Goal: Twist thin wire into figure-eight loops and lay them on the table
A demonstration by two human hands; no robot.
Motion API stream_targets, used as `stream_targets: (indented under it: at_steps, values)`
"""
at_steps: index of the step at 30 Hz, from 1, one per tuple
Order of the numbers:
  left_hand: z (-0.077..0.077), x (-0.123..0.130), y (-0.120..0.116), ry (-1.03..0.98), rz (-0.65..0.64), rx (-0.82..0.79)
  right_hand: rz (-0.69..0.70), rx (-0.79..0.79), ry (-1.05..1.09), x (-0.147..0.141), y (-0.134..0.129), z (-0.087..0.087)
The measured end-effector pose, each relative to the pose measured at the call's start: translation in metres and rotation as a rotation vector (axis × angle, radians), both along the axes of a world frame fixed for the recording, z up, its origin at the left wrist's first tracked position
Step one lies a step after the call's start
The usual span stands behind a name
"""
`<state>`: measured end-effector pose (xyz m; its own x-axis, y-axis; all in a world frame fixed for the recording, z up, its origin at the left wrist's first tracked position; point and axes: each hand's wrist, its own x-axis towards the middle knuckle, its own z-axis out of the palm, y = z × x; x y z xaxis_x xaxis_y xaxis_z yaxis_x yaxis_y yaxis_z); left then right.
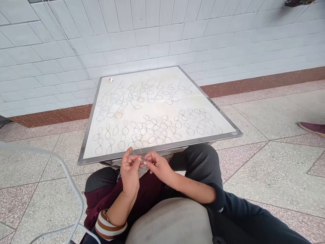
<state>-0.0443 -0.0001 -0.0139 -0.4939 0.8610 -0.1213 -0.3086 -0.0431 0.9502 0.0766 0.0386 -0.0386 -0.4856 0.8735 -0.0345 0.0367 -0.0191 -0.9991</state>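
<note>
Just in front of the table's near edge, my left hand pinches a thin wire loop between thumb and fingertips. The loop rises toward the tabletop. My right hand meets it from the right, thumb and forefinger closed at the wire's lower part; the exact grip is too small to make out. On the white table beyond lie many thin wires twisted into figure-eights, in the near half. Farther back lie single-loop wires with straight tails.
A small red and white item sits at the table's far left corner. Behind stands a white tiled wall. A bent pale metal tube frame is at lower left. Someone's shoe shows on the floor at right.
</note>
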Motion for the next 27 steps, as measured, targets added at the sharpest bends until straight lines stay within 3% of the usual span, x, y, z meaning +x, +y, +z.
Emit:
stream_targets:
  at_steps: [8,16,21,27]
  values:
    - [-0.009,-0.003,0.004,0.072,0.000,0.020,0.021,-0.024,0.029,-0.006,-0.008,-0.003]
    - [-0.010,0.000,0.005,0.083,-0.090,0.047,-0.067,0.200,-0.107,0.004,0.001,-0.008]
    - [-0.008,0.002,0.005,0.073,-0.031,0.054,-0.122,0.228,-0.070,0.006,0.003,-0.011]
    - [-0.007,0.002,0.006,0.040,-0.026,0.057,-0.141,0.445,-0.117,0.007,0.006,-0.014]
